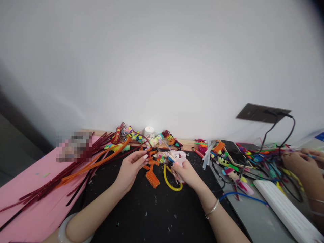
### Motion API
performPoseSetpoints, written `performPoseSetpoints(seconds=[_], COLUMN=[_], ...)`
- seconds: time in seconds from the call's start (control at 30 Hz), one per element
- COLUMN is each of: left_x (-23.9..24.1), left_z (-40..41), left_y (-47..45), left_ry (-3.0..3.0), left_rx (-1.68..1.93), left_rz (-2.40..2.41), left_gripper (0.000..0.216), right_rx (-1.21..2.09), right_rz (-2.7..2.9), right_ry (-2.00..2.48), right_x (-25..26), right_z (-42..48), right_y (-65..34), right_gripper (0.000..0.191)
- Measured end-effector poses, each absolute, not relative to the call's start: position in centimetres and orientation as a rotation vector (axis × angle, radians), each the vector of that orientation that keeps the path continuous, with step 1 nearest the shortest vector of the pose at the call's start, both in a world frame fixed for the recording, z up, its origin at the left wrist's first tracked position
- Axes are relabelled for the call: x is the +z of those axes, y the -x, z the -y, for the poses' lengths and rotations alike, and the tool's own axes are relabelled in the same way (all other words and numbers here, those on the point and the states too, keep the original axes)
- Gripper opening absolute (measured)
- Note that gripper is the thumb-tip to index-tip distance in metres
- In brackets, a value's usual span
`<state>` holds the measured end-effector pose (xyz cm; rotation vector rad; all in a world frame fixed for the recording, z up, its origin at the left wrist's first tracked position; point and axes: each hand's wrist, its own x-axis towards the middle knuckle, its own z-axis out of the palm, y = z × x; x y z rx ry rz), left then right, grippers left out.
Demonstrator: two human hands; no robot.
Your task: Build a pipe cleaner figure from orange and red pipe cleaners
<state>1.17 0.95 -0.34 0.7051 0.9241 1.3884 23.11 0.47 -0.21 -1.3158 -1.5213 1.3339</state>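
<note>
My left hand (131,166) is pinched on a small colourful pipe-cleaner figure (162,157) above a black mat (141,209). My right hand (184,171) grips a pale pink glue gun (178,156), its nozzle pointing left at that figure. Below the hands an orange pipe-cleaner piece (152,179) and a yellow loop (170,180) lie on the mat.
Long red and orange pipe cleaners (76,168) lie across a pink sheet (32,199) at left. Small finished figures (172,139) and a white jar (149,132) line the wall. At right, another person's hands (298,162) work over tangled colourful pieces, cables and a white power strip (283,209).
</note>
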Motion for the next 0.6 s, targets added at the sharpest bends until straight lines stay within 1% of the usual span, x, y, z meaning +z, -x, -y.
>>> performPoseSetpoints(seconds=[0.6], left_x=[-0.44], left_z=[-0.85], left_y=[-1.25], left_ry=[-0.762], left_rx=[1.339], left_rz=[-0.931], left_gripper=[0.034], right_rx=[1.359], right_rz=[1.485], right_ry=[1.328], right_x=[-0.86], right_z=[-0.62], right_y=[-22.95], right_gripper=[0.039])
